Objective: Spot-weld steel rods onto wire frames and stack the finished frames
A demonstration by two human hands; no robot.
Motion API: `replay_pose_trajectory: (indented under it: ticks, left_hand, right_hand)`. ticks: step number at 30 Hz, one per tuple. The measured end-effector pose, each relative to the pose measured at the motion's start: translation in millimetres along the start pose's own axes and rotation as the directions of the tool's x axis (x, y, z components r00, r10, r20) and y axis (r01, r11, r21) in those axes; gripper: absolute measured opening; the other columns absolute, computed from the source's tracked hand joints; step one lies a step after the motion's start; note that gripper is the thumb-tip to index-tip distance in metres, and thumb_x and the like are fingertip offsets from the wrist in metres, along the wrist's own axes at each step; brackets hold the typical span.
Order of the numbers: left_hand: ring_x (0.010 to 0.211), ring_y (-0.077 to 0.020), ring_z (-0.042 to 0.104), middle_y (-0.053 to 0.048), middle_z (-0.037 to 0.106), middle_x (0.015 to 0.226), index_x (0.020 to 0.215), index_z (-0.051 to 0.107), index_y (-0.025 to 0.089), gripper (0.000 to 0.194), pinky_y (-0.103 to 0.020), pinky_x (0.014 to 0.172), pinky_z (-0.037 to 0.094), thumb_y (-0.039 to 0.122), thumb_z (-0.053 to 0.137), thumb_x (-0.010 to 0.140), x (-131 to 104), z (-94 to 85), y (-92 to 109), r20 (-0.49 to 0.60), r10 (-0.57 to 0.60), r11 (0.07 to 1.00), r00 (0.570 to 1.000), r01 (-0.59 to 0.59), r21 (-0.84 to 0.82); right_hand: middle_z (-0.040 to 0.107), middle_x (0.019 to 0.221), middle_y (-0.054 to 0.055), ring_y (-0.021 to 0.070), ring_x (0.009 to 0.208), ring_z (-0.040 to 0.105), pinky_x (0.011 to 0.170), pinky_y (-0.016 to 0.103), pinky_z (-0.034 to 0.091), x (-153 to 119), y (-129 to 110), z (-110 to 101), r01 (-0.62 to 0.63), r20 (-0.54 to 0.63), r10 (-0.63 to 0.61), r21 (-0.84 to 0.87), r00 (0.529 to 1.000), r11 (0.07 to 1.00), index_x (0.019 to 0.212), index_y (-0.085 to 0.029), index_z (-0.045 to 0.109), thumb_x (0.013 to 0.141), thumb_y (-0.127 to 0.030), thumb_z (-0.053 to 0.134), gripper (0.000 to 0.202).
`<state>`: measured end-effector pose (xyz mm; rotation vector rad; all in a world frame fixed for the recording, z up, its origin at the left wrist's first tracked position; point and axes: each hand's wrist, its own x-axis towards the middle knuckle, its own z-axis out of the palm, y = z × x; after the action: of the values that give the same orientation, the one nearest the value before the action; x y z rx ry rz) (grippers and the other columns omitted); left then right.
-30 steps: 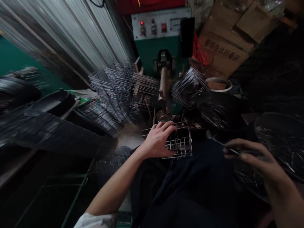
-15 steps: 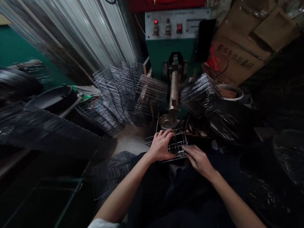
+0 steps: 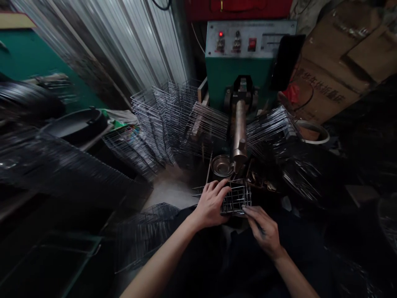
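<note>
A small wire basket (image 3: 237, 198) of thin crossed metal rods lies in front of me, below the arm of a green machine (image 3: 240, 66). My left hand (image 3: 212, 205) grips its left side, with the fingers over the far edge and the thumb at the near edge. At the near right corner my right hand (image 3: 263, 227) is closed, fingertips and thumb pinched together against the wire. Whether a small part sits in that pinch I cannot make out. Just beyond the basket hangs the machine's round metal arm (image 3: 240, 128), apart from the wire.
Stacked wire panels (image 3: 161, 120) stand left of the machine, and bundled wire pieces (image 3: 269, 128) lie to its right. A round metal dish (image 3: 222, 165) is under the arm. Cardboard (image 3: 335, 70) leans at the back right. A black pan (image 3: 76, 124) sits at left.
The view has shifted, so the machine appears farther right and lower. The basket now shows its grid more fully, tilted differently. Both hands remain on it.
</note>
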<state>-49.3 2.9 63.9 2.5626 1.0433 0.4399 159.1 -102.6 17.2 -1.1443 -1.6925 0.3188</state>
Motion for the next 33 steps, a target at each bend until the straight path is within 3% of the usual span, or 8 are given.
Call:
replay_pose_trajectory:
  ticks: [12, 21, 33]
  left_hand:
    - [0.129, -0.0343, 0.045, -0.012, 0.046, 0.149, 0.125, 0.051, 0.024, 0.083, -0.051, 0.108, 0.035, 0.035, 0.084, 0.05, 22.0, -16.7, -27.1, 0.012, -0.005, 0.995, 1.0, 0.006, -0.101]
    - [0.127, -0.0334, 0.046, -0.011, 0.047, 0.146, 0.123, 0.05, 0.024, 0.082, -0.049, 0.105, 0.037, 0.032, 0.086, 0.05, 29.5, -28.6, -34.0, 0.008, -0.007, 0.995, 1.0, 0.008, -0.097]
    - [0.126, -0.0337, 0.048, -0.01, 0.048, 0.146, 0.124, 0.051, 0.024, 0.081, -0.049, 0.106, 0.038, 0.034, 0.085, 0.052, 34.3, -23.8, -42.8, 0.026, 0.012, 0.993, 1.0, -0.009, -0.118]
  right_hand:
    - [0.073, 0.112, 0.006, 0.0227, 0.105, 0.069, 0.09, 0.04, 0.059, 25.8, 6.8, 16.5, -0.086, -0.006, 0.087, 0.074, 0.996, 0.993, 0.121, -0.03, 0.068, 0.095, -0.011, 0.056, 0.034]
    - [0.074, 0.112, 0.005, 0.0208, 0.104, 0.069, 0.092, 0.038, 0.057, 40.3, 9.6, 25.6, -0.1, -0.032, 0.104, 0.103, 0.994, 0.99, 0.119, -0.029, 0.07, 0.096, -0.014, 0.058, 0.03]
    - [0.074, 0.11, 0.004, 0.0202, 0.102, 0.07, 0.092, 0.036, 0.056, 45.3, 6.3, 24.8, -0.132, -0.058, 0.142, 0.149, 0.988, 0.98, 0.118, -0.03, 0.071, 0.095, -0.015, 0.059, 0.03]
